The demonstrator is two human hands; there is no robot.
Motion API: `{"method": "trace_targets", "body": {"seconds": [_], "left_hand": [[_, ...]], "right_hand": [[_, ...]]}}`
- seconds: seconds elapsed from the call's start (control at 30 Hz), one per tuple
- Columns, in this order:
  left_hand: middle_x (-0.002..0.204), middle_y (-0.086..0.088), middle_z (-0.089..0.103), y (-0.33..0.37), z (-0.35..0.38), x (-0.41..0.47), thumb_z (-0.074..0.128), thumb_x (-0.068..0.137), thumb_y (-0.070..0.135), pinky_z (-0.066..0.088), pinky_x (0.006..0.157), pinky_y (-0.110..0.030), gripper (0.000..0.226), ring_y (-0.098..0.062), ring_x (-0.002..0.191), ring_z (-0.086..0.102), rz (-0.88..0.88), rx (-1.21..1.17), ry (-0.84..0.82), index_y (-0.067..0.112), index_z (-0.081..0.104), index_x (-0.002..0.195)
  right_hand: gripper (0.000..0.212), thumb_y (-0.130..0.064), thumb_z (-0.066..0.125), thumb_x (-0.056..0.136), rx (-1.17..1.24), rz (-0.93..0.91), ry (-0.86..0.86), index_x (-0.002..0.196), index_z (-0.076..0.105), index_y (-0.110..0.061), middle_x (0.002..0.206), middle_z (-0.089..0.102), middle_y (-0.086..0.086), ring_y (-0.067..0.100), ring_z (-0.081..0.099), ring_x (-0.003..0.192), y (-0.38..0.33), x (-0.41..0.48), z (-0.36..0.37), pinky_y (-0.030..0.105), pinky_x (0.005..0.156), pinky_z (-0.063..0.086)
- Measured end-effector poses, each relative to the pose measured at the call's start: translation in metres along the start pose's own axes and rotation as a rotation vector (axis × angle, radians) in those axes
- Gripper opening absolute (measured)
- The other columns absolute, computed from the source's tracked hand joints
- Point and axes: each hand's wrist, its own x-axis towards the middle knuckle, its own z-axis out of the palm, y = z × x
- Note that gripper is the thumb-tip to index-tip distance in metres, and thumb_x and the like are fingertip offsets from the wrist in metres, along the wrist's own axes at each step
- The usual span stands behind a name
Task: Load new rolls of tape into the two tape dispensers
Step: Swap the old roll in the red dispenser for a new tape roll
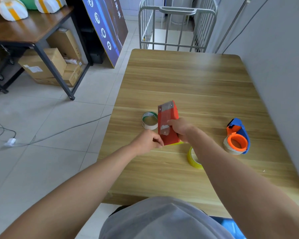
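Observation:
A red tape dispenser [167, 118] is held above the middle of the wooden table [188, 75], its metal blade end pointing away from me. My right hand [179, 128] grips its right side. My left hand [149, 140] pinches its near lower corner. Under the dispenser's near end a bit of yellow tape shows. A yellow tape roll [193, 158] lies on the table, partly hidden by my right forearm. A white tape roll with green print [149, 120] lies just left of the dispenser. A blue and orange dispenser [237, 137] with a clear roll on it lies at the right.
A grey wall [274, 66] runs along the table's right side. A metal cage trolley [176, 26] stands beyond the far edge. To the left are tiled floor with a cable [59, 133], a dark desk with cardboard boxes [47, 64] under it, and a leaning blue sign [107, 28].

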Motion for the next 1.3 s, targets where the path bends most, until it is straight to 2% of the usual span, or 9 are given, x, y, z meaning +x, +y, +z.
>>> {"method": "trace_targets", "body": {"seconds": [0.2,0.33,0.47,0.57,0.67,0.87,0.97,1.1,1.3], "left_hand": [[0.088,0.009,0.065,-0.022,-0.009,-0.003,0.064,0.084,0.013,0.041,0.078,-0.02,0.01,-0.007,0.085,0.058,-0.075,-0.04,0.072,0.017,0.072,0.088],[0.093,0.002,0.064,-0.022,-0.012,0.001,0.059,0.087,0.008,0.043,0.084,-0.025,0.016,-0.013,0.088,0.057,-0.097,-0.149,0.173,0.013,0.068,0.099],[0.104,-0.006,0.062,-0.022,-0.001,0.0,0.053,0.088,-0.001,0.043,0.093,-0.028,0.036,-0.017,0.097,0.056,-0.109,-0.245,0.136,0.005,0.057,0.124],[0.111,-0.013,0.065,-0.032,0.006,-0.003,0.053,0.088,-0.001,0.043,0.096,-0.028,0.033,-0.018,0.099,0.057,-0.148,-0.274,0.118,0.003,0.058,0.121],[0.11,-0.018,0.067,-0.05,0.004,-0.006,0.054,0.088,0.0,0.047,0.098,-0.036,0.024,-0.021,0.095,0.06,-0.244,-0.308,0.134,0.0,0.063,0.11],[0.11,-0.011,0.061,-0.069,0.002,-0.014,0.051,0.091,0.004,0.049,0.08,-0.029,0.032,-0.017,0.097,0.055,-0.357,-0.38,-0.019,0.003,0.057,0.122],[0.13,-0.006,0.054,-0.07,-0.001,-0.016,0.049,0.092,0.004,0.046,0.092,-0.032,0.043,-0.014,0.109,0.051,-0.352,-0.403,-0.078,0.009,0.045,0.134],[0.14,-0.002,0.046,-0.07,-0.003,-0.016,0.051,0.091,0.006,0.043,0.098,-0.032,0.052,-0.015,0.117,0.049,-0.353,-0.419,-0.114,0.014,0.036,0.141],[0.122,-0.002,0.055,-0.074,0.001,-0.016,0.053,0.09,0.005,0.044,0.094,-0.033,0.045,-0.015,0.11,0.051,-0.365,-0.505,-0.07,0.01,0.044,0.134]], "right_hand": [[0.023,-0.018,0.05,0.09,-0.275,-0.041,0.061,0.105,0.062,-0.005,0.078,0.06,0.006,0.023,0.058,0.071,0.014,-0.001,-0.001,0.027,0.061,0.044],[0.033,-0.017,0.046,0.091,-0.46,-0.074,0.057,0.107,0.063,0.005,0.091,0.066,0.019,0.03,0.06,0.086,0.028,-0.002,0.008,0.031,0.074,0.046],[0.033,-0.02,0.045,0.094,-0.611,-0.067,0.011,0.111,0.061,0.004,0.114,0.064,0.023,0.026,0.055,0.086,0.036,-0.007,0.022,0.027,0.071,0.038],[0.036,-0.029,0.044,0.095,-0.723,-0.07,-0.033,0.104,0.062,0.001,0.11,0.065,0.021,0.029,0.056,0.084,0.049,-0.012,0.035,0.028,0.071,0.037],[0.037,-0.029,0.042,0.096,-0.792,-0.04,-0.015,0.107,0.061,0.0,0.11,0.064,0.022,0.036,0.06,0.102,0.063,-0.02,0.051,0.032,0.073,0.04],[0.04,-0.012,0.03,0.099,-1.013,0.104,-0.132,0.135,0.045,-0.002,0.119,0.059,0.021,0.037,0.058,0.107,0.071,-0.02,0.073,0.041,0.091,0.049],[0.038,-0.016,0.032,0.1,-0.876,0.086,-0.057,0.135,0.044,-0.008,0.088,0.048,0.01,0.023,0.045,0.089,0.071,-0.009,0.072,0.033,0.075,0.04],[0.03,-0.018,0.049,0.094,-0.792,0.025,-0.086,0.112,0.061,0.003,0.075,0.052,0.007,0.022,0.051,0.066,0.068,-0.005,0.071,0.024,0.051,0.039],[0.034,-0.026,0.055,0.091,-0.965,-0.03,-0.107,0.112,0.059,0.001,0.094,0.061,0.013,0.026,0.059,0.084,0.067,-0.005,0.066,0.031,0.071,0.044]]}}
